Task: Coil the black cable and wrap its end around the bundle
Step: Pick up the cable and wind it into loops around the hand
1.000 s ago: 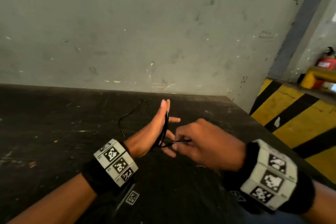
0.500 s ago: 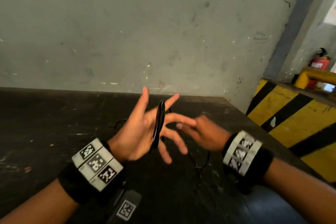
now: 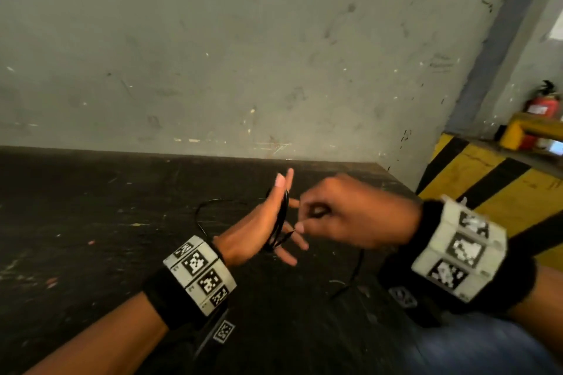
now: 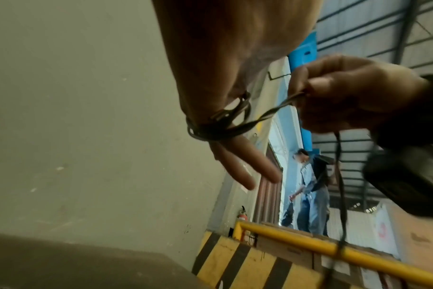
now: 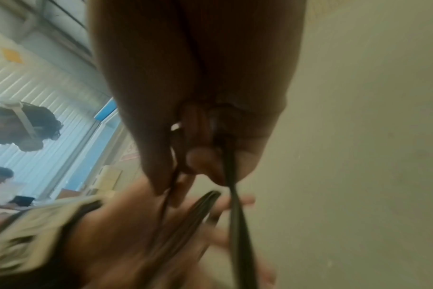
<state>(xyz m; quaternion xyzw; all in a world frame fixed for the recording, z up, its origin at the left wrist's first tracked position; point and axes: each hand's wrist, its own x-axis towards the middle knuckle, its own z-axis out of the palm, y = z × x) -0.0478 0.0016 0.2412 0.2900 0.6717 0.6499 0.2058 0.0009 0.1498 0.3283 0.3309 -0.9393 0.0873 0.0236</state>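
A thin black cable (image 3: 281, 219) is wound in several loops round my left hand (image 3: 259, 222), which stands upright over the table with straight fingers. In the left wrist view the loops (image 4: 210, 131) cross the base of the fingers. My right hand (image 3: 304, 224) is just right of the left palm and pinches a strand that leads off the coil; the pinch (image 4: 302, 95) shows in the left wrist view. One loose stretch of cable (image 3: 207, 210) arcs on the table behind my left hand. Another hangs below my right hand (image 3: 356, 271).
The dark scuffed table (image 3: 122, 253) butts against a grey wall (image 3: 243, 55); its right edge runs beside a yellow and black striped barrier (image 3: 487, 179). A red fire extinguisher (image 3: 542, 106) stands beyond it. A person (image 4: 309, 185) stands far off by a doorway.
My right hand swung the cable out past the spread left fingers, then came back to the palm side. The left fingers are together again and the hand has turned edge-on.
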